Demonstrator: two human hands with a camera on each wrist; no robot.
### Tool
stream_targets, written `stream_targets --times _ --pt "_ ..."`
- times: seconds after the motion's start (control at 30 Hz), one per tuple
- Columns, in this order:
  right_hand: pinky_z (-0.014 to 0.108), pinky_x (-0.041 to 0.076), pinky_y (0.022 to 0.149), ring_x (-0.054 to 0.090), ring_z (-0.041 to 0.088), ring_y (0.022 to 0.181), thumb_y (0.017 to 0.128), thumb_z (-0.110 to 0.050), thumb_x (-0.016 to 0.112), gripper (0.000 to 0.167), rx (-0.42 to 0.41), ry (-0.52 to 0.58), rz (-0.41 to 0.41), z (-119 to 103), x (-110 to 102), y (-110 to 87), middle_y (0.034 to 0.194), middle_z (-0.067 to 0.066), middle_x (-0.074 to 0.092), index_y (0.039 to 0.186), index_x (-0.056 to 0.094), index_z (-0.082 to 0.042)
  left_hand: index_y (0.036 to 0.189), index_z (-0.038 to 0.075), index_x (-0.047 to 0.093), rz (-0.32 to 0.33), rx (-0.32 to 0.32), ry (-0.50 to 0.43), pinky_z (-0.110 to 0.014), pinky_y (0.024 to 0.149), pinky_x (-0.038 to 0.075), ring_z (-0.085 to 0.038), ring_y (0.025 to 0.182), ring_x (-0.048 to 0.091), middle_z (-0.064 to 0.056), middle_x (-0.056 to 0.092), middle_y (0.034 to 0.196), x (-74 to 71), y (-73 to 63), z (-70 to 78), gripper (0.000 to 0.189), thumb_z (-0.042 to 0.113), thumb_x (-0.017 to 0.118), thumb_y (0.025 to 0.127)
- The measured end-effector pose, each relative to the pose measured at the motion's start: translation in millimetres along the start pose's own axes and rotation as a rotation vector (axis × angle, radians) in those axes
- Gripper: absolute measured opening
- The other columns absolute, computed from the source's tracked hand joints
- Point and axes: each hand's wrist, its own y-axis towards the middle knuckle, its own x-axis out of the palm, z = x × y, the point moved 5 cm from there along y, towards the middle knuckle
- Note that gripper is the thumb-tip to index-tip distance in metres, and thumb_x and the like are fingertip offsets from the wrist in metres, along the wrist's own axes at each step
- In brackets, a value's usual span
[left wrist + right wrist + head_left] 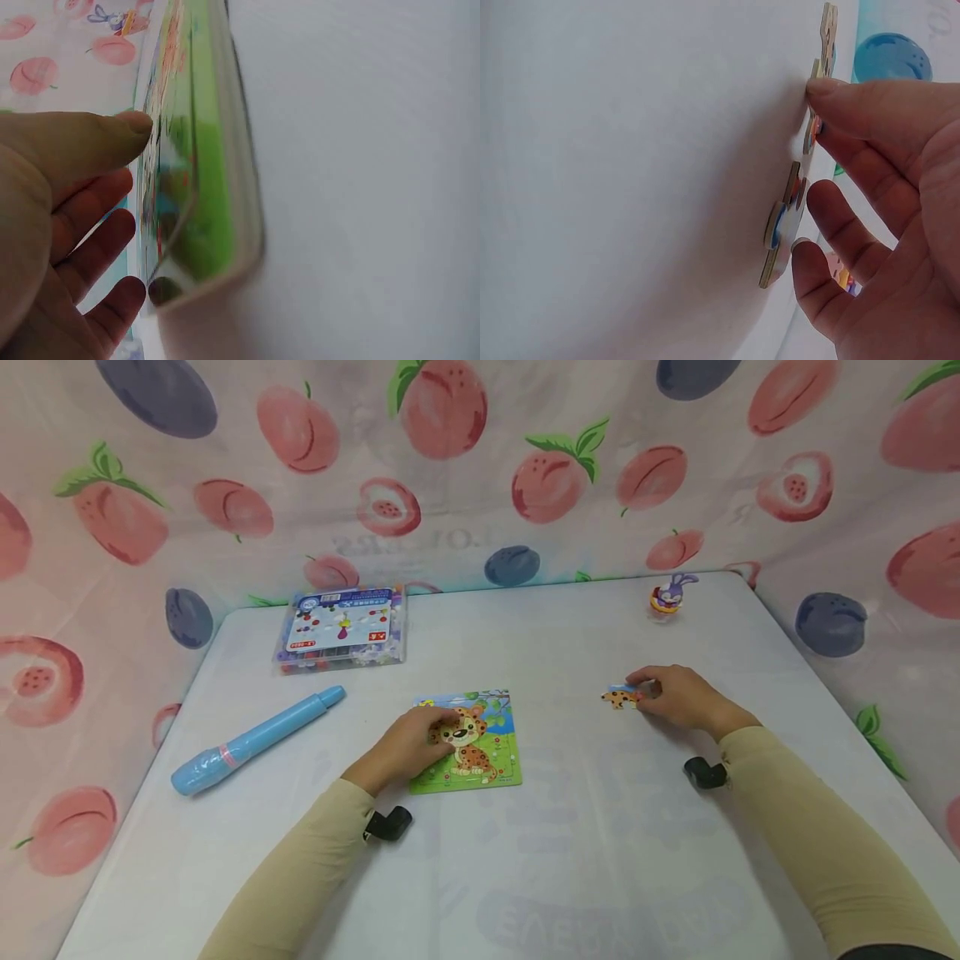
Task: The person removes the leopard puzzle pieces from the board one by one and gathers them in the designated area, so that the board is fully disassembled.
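Note:
A square jigsaw puzzle (487, 768) with a cartoon leopard on a green and blue scene lies on the table. My left hand (408, 743) rests over its left side; in the left wrist view the thumb (97, 142) and fingertips sit right at its picture face. To the right, my right hand (684, 697) pinches a small jigsaw piece (810, 135) between thumb and index finger. Beside it lies a spotted jigsaw piece (618, 697). Another jigsaw piece (780, 232), thin and wooden-edged, shows below the pinched one in the right wrist view, near the other fingers.
At the back left sits a clear plastic box (341, 628) with a printed label and small colourful contents. A light blue tube-shaped thing (258, 741) lies at the left. A purple rabbit figurine (666, 597) stands at the back right. Fruit-print cloth (450, 552) hangs behind the table.

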Motion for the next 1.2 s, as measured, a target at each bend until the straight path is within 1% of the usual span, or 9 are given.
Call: stream_targets --times 0.17,0.27,0.33,0.4,0.53,0.67,0.83,0.97,1.2 --pt "0.057 0.044 0.094 0.052 0.035 0.106 0.095 -0.016 0.065 0.043 0.019 0.018 0.006 3 1 -0.2 0.118 0.02 0.061 0.136 0.058 -0.004 0.14 0.002 0.055 0.025 -0.033 0.004 -0.049 0.11 0.038 -0.034 0.13 0.047 -0.016 0.057 0.135 -8.0 -7.7 -10.4 0.055 0.02 0.075 0.092" --pt "0.058 0.043 0.097 0.051 0.037 0.11 0.094 -0.016 0.067 0.046 0.03 0.041 0.007 3 1 -1.6 0.122 0.021 0.06 0.137 0.057 -0.004 0.144 0.001 0.051 0.023 -0.074 0.011 -0.051 0.114 0.032 -0.037 0.136 0.041 -0.018 0.052 0.142 -12.6 -12.0 -18.0 0.064 0.024 0.077 0.09" --pt "0.056 0.044 0.095 0.051 0.036 0.108 0.093 -0.017 0.068 0.048 0.028 0.05 0.007 2 1 -2.5 0.119 0.02 0.06 0.138 0.056 -0.004 0.146 0.001 0.049 0.013 -0.101 0.01 -0.051 0.116 0.028 -0.038 0.14 0.037 -0.02 0.047 0.147 -14.2 -14.3 -23.3 0.069 0.027 0.078 0.089" --pt "0.055 0.045 0.093 0.052 0.035 0.107 0.093 -0.016 0.068 0.049 0.01 0.052 0.014 -1 0 -2.8 0.118 0.019 0.061 0.138 0.056 -0.003 0.147 0.001 0.047 0.005 -0.121 0.003 -0.052 0.117 0.027 -0.039 0.141 0.035 -0.02 0.045 0.149 -15.2 -15.7 -27.4 0.073 0.028 0.08 0.087" --pt "0.055 0.046 0.093 0.054 0.036 0.11 0.093 -0.016 0.069 0.05 -0.04 0.044 0.036 -11 -3 -1.8 0.121 0.02 0.062 0.139 0.055 -0.003 0.148 0.001 0.046 0.004 -0.115 -0.01 -0.053 0.117 0.026 -0.04 0.141 0.035 -0.022 0.044 0.149 -16.5 -16.5 -31.4 0.075 0.027 0.081 0.086" --pt "0.058 0.045 0.098 0.053 0.039 0.119 0.092 -0.014 0.07 0.051 -0.097 0.062 0.037 -29 0 0.9 0.131 0.02 0.06 0.139 0.056 -0.003 0.148 0.001 0.046 0.004 -0.11 -0.013 -0.053 0.117 0.025 -0.041 0.141 0.034 -0.022 0.044 0.149 -18.5 -16.3 -32.8 0.075 0.026 0.081 0.086" --pt "0.055 0.046 0.099 0.055 0.037 0.117 0.091 -0.015 0.072 0.05 -0.198 0.054 0.035 -60 13 8.0 0.133 0.016 0.061 0.137 0.058 -0.002 0.149 0.005 0.047 0.005 -0.132 -0.027 -0.054 0.117 0.025 -0.04 0.142 0.033 -0.02 0.043 0.151 -20.7 -15.3 -35.6 0.075 0.027 0.081 0.086" --pt "0.053 0.045 0.1 0.054 0.036 0.118 0.09 -0.016 0.072 0.051 -0.224 0.049 0.022 -84 24 13.8 0.136 0.013 0.059 0.138 0.059 -0.004 0.148 0.005 0.048 0.008 -0.128 -0.032 -0.054 0.117 0.025 -0.04 0.142 0.034 -0.02 0.044 0.15 -21.2 -14.3 -36.5 0.072 0.026 0.08 0.087" --pt "0.049 0.045 0.1 0.055 0.033 0.117 0.089 -0.017 0.074 0.052 -0.286 0.073 -0.007 -123 38 25.5 0.135 0.009 0.06 0.138 0.059 -0.005 0.146 0.005 0.05 0.019 -0.12 -0.021 -0.054 0.116 0.027 -0.04 0.14 0.036 -0.02 0.047 0.148 -21.6 -12.2 -36.9 0.067 0.025 0.078 0.088"
